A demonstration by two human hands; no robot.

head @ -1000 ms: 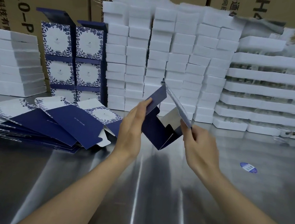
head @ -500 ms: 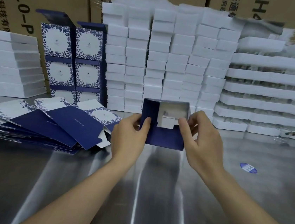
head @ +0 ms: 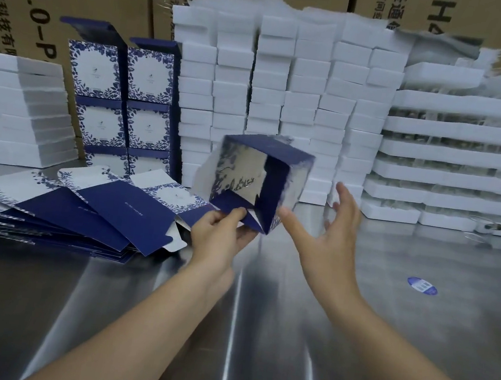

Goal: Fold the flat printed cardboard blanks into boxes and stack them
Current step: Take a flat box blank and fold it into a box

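A half-formed blue and white box point(head: 260, 178) hangs tilted above the steel table, blurred by motion, its open end facing me. My left hand point(head: 222, 233) grips its lower left corner, thumb on a blue bottom flap. My right hand point(head: 328, 239) is off the box, just to its right, with fingers spread and straight. A fanned pile of flat printed blanks point(head: 84, 211) lies on the table to the left. Finished boxes point(head: 119, 100) stand stacked in two columns behind the pile.
White foam blocks point(head: 284, 100) are stacked high at the back centre, white foam trays point(head: 457, 169) at the right, more white foam point(head: 17, 113) at the left. Brown cartons form the back wall. A blue sticker point(head: 422, 285) lies on the steel table point(head: 258, 331).
The blank went from a half-open V to a squared sleeve held by both hands. Now the box has tilted and risen, my right hand has let go and spread beside it.
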